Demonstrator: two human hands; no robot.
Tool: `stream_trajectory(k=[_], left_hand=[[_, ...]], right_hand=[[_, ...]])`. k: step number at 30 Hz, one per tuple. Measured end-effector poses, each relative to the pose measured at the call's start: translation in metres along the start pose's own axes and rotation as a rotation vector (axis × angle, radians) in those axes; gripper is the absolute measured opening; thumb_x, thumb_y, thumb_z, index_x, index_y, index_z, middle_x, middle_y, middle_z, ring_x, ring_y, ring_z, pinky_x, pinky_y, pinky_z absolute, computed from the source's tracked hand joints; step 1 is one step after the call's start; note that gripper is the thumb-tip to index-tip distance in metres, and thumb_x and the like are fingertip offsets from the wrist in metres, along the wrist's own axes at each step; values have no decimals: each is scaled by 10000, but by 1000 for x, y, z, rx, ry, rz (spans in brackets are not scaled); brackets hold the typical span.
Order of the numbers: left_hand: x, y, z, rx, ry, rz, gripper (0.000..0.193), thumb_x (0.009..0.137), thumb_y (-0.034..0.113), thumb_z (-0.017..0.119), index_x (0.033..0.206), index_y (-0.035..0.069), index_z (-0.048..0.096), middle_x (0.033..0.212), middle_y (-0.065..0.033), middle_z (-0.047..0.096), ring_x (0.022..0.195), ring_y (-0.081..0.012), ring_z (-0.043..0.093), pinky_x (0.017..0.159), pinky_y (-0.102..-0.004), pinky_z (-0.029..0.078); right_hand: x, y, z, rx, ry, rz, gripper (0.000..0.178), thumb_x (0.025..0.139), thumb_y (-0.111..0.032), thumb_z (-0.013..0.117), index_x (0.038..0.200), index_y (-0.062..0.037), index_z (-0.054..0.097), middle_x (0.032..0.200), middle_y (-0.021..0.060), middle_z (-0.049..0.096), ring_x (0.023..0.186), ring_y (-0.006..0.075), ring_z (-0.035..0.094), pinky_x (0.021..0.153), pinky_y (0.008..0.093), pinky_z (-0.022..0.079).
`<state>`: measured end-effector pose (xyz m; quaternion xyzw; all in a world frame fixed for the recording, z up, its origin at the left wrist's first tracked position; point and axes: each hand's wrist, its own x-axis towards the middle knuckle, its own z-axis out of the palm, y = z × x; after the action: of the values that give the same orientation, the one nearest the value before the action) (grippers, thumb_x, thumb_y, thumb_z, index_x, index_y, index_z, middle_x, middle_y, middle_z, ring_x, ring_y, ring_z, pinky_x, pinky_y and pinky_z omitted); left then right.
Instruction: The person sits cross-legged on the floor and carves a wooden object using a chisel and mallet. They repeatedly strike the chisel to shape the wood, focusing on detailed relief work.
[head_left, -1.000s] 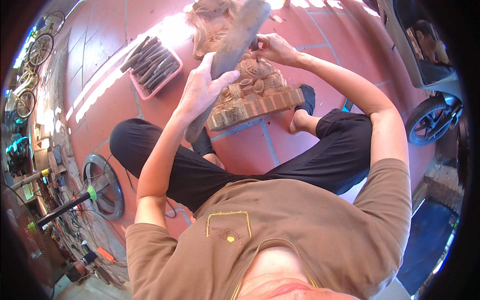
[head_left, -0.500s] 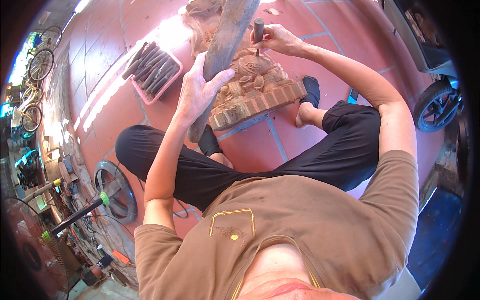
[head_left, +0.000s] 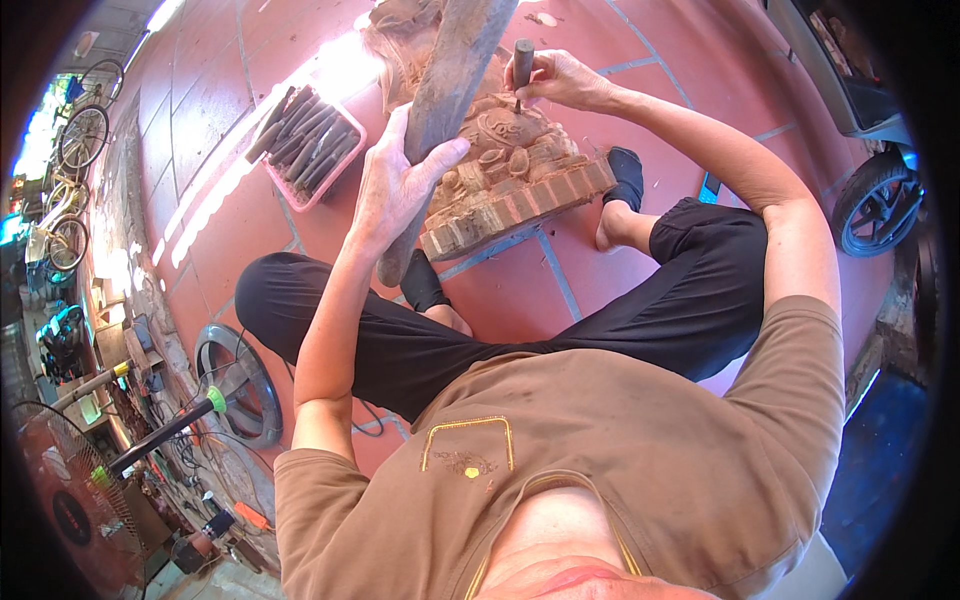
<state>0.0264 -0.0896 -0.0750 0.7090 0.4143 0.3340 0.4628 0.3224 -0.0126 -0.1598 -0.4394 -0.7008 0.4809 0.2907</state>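
Observation:
My left hand [head_left: 396, 188] is wrapped round a long, flat wooden club [head_left: 458, 82], thumb laid along its near face. The club slants up and away across a brown wood carving [head_left: 512, 160] with deep relief and a ridged base. My right hand [head_left: 572, 82] pinches a chisel [head_left: 523, 64] near the bottom of its dark round handle. The chisel stands almost upright, its lower end down at the carving's right side; the cutting edge is too small to make out. Part of the carving is hidden behind the club.
A pink basket [head_left: 300, 204] packed with dark-handled tools stands left of the carving. My feet flank its base on red floor tiles [head_left: 500, 305]. A phone [head_left: 709, 188] lies right of my foot. A motorbike wheel [head_left: 878, 205] is at right, a fan [head_left: 75, 505] at lower left.
The whole view has shifted slightly. Both hands keep their grips, and the club and chisel stay nearly where they were over the carving.

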Motion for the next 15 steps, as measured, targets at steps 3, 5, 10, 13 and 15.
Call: stream_trajectory(k=[3,5,10,13,15], left_hand=[[0,2,2,17,25,38,621,904,303,752,1341,-52,490,1117,-199,705,1015,-208,667,905,-351,514],[0,7,3,33,32,42,619,902,304,752,1349,-34,490,1087,-207,712,1000,-212,676,899,-357,518],[1,-9,9,255,-63,-21,625,896,306,755,1350,-22,477,1036,-263,711,976,-277,714,874,-388,532],[3,-10,11,317,-113,-38,628,898,314,750,1348,-23,470,1048,-279,706,984,-328,718,870,-407,534],[-1,-4,11,295,-80,-21,632,898,328,746,1346,-21,469,1053,-280,706,988,-358,716,873,-421,533]], right_hand=[[0,-1,0,-12,-8,-9,141,889,-30,690,1025,-35,653,968,13,668,920,117,637,829,317,572],[-1,0,1,-30,12,-41,126,890,-56,705,1004,-33,655,942,14,673,874,116,642,797,312,571],[-1,-9,6,-94,57,-80,133,891,-104,731,973,-26,661,878,18,684,786,119,656,752,302,568],[-4,4,3,-97,128,-42,129,893,-102,726,964,-21,656,870,19,679,799,118,651,752,305,563],[-3,0,6,-42,90,-71,132,891,-102,725,967,-19,657,862,23,680,784,123,652,742,307,562]])
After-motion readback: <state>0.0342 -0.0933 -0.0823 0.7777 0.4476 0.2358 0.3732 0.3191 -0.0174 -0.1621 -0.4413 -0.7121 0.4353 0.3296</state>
